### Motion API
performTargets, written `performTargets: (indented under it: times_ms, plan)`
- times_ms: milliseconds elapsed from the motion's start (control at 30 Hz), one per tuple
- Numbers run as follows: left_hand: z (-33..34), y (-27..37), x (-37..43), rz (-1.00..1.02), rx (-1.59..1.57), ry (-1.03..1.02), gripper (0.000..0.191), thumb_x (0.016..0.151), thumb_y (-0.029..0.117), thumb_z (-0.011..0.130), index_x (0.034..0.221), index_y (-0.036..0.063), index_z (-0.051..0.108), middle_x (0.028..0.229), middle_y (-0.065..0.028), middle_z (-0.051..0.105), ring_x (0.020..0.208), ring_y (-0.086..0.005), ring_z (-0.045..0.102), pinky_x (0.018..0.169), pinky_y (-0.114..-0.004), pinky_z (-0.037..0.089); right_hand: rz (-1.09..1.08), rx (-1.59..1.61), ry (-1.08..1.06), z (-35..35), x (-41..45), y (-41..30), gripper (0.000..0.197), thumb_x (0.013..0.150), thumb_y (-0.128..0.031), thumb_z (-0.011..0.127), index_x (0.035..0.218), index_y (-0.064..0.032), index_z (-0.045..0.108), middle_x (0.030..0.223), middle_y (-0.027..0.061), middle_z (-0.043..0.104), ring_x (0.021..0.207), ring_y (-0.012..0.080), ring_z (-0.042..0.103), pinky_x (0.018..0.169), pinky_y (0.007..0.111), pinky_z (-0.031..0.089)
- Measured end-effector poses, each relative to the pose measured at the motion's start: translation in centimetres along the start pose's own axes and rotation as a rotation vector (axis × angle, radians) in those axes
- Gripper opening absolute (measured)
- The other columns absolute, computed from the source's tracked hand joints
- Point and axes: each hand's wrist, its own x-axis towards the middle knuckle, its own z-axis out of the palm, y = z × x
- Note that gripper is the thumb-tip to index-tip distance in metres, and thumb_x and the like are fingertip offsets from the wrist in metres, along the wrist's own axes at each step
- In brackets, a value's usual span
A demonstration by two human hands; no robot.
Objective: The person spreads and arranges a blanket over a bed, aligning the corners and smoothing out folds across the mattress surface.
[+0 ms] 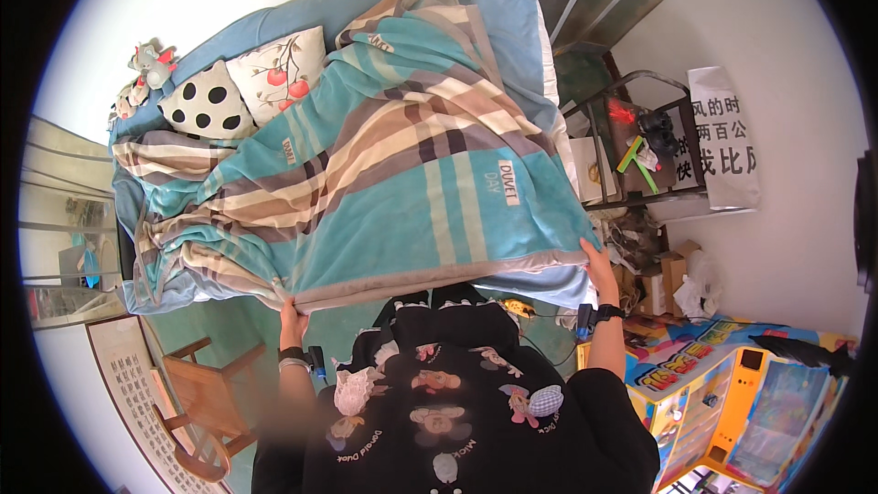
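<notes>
A teal, brown and cream plaid blanket (pixel 384 209) lies rumpled over a couch or bed with a blue cover (pixel 511 34). My left hand (pixel 293 319) grips the blanket's near hem, left of my body. At the near right corner my right hand (pixel 597 264) holds the same edge. Between the two hands the grey hem runs nearly straight, and the near part is drawn fairly flat. Folds bunch up at the left end and across the far side. Behind the blanket rest a polka-dot cushion (pixel 208 103) and a cushion with red fruit (pixel 280 75).
Plush toys (pixel 151 67) sit at the far left corner. To the right, a metal-framed chair (pixel 610 199) carries a green squeegee (pixel 638 163). Cardboard boxes (pixel 675 267) and a colourful arcade-style cabinet (pixel 727 398) stand right. A wooden chair (pixel 209 384) is at the lower left.
</notes>
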Motion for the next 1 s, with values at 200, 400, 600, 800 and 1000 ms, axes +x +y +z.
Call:
performTargets:
  times_ms: [200,400,600,800,1000]
  plan:
    - [-6.2,-1.9,-1.8,0.012,-0.204,-0.151,0.028,0.082,0.013,0.039,0.105,-0.0023,0.042,0.103,-0.0171,0.049,0.093,-0.0255,0.05,0.079,-0.034,0.043,-0.05,0.337,0.009,-1.4,-2.0,-0.3,0.036,0.08,-0.023,0.055,0.105,0.0017,0.049,0.102,0.0071,0.053,0.091,0.0177,0.051,0.076,0.031,0.041]
    - [-4.9,-3.5,1.9,-0.208,0.772,0.34,0.03,0.075,0.022,0.055,0.101,0.0113,0.045,0.101,-0.011,0.046,0.09,-0.0206,0.049,0.07,-0.032,0.045,-0.279,-0.28,0.342,3.5,-1.4,1.5,0.043,0.07,-0.019,0.055,0.108,0.0019,0.052,0.074,0.0033,0.058,0.061,0.0116,0.052,0.053,0.026,0.041]
    - [18.1,-4.1,-0.7,0.14,1.061,-0.625,0.018,0.084,0.017,0.047,0.096,0.0036,0.049,0.088,-0.0061,0.056,0.08,-0.0162,0.057,0.068,-0.026,0.046,-0.429,-0.486,0.438,12.7,-5.0,1.5,0.042,0.076,-0.033,0.054,0.104,-0.0025,0.051,0.08,0.0207,0.058,0.073,0.0348,0.057,0.064,0.041,0.044]
    - [35.1,-12.3,-14.8,0.298,1.186,-1.204,0.019,0.085,0.01,0.044,0.103,0.0021,0.049,0.096,-0.0076,0.054,0.087,-0.0174,0.056,0.074,-0.026,0.044,-0.583,-0.494,0.476,13.6,-7.9,3.2,0.029,0.072,-0.017,0.056,0.096,-0.003,0.047,0.087,0.0208,0.055,0.085,0.0374,0.053,0.07,0.042,0.041]
    - [39.3,-23.0,-25.8,0.276,1.108,-1.194,0.027,0.087,0.017,0.045,0.11,0.0025,0.045,0.097,-0.0059,0.05,0.078,-0.0104,0.051,0.07,-0.023,0.042,-0.523,-0.379,0.255,10.3,-11.5,2.3,0.046,0.068,-0.007,0.058,0.107,-0.0044,0.034,0.09,0.0221,0.053,0.087,0.0363,0.053,0.066,0.042,0.044]
